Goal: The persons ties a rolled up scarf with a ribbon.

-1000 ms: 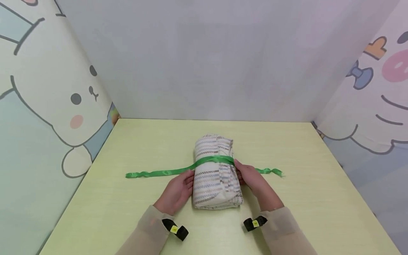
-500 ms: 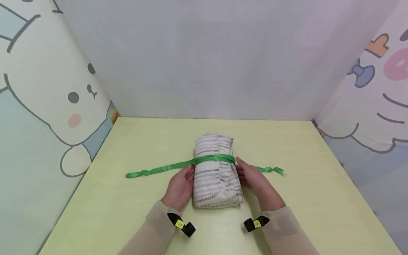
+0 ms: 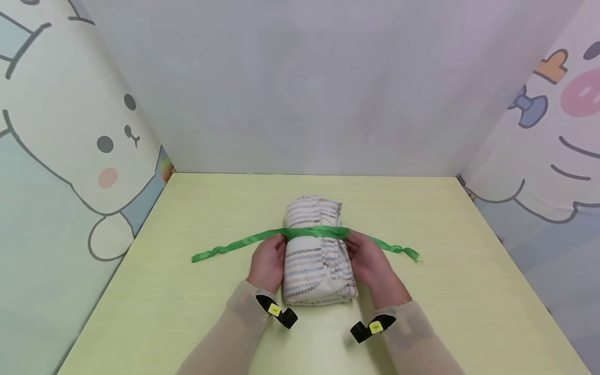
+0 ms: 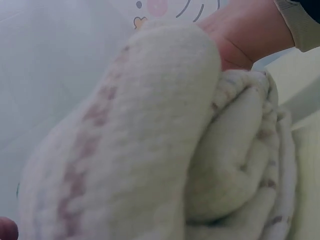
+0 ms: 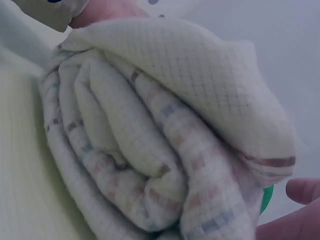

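A rolled, striped white cloth (image 3: 307, 271), which looks like a towel or blanket, lies on the table with a green ribbon (image 3: 311, 232) across its middle. My left hand (image 3: 267, 263) rests along its left side, fingertips by the ribbon; in the left wrist view only a thumb tip (image 4: 7, 229) shows at the lower left corner. Against the opposite side lies my right hand (image 3: 370, 263), its thumb near the ribbon. Thumb and finger (image 5: 295, 222) stand apart in the right wrist view, fairly straight. The cloth hides part of both hands' fingers.
Loose ribbon tails stretch out to both sides over the pale yellow table (image 3: 225, 317). A grey wall (image 3: 300, 94) rises behind it. Cartoon-printed panels (image 3: 56, 156) flank the table. Each sleeve carries a small black wrist camera (image 3: 281, 312).
My left hand has slid forward and right along the cloth, up to the ribbon. The left ribbon tail has shifted right and arched upward. The right hand has moved only slightly.
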Demonstrator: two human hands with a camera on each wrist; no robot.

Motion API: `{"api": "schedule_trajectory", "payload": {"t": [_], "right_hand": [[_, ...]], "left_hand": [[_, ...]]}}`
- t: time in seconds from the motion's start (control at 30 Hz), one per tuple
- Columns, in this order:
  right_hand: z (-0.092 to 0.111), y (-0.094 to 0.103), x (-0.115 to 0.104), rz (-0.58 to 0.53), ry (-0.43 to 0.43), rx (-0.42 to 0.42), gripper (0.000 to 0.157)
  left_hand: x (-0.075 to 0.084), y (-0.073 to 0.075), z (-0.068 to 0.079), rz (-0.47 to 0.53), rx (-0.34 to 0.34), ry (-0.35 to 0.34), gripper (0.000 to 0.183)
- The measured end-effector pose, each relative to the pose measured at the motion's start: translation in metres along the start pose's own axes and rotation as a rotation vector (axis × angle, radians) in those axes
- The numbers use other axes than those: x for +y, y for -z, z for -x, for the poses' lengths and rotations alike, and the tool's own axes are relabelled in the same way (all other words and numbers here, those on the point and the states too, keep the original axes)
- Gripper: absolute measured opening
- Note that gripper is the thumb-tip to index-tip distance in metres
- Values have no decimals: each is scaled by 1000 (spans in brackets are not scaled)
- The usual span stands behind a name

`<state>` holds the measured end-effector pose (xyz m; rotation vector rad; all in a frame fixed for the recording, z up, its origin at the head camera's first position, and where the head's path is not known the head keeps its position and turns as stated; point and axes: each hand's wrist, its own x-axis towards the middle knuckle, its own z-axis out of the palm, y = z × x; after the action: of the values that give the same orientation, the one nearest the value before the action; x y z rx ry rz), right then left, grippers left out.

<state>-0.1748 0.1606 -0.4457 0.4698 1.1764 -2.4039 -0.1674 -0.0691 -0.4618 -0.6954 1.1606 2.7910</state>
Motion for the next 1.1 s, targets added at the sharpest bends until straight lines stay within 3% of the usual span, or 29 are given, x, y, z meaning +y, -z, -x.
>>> {"api": "schedule_trajectory", "payload": {"t": [0.1,0.23,0.37,0.6,0.8,0.9,1.1], "right_hand": [[-3,-2,2,-67,22,70,59],[-8,-2,3,-157,103,154,33],[-13,-3,0,-219,150,198,14],[-18,-6,-8,-325,131,254,12],[-10,-11,-14,-522,146,264,24],[-7,-13,-16,-565,153,269,27],[-8,-12,-9,-409,167,292,20]], "left_hand": [[0,-1,-4,9,84,-52,25],[5,2,-9,42,133,-76,36],[9,3,-11,88,128,-68,40],[12,-1,-11,190,110,-64,38],[13,-7,-2,282,53,-46,11],[14,-9,3,295,8,-53,9],[12,-10,7,264,-10,-65,11]]}}
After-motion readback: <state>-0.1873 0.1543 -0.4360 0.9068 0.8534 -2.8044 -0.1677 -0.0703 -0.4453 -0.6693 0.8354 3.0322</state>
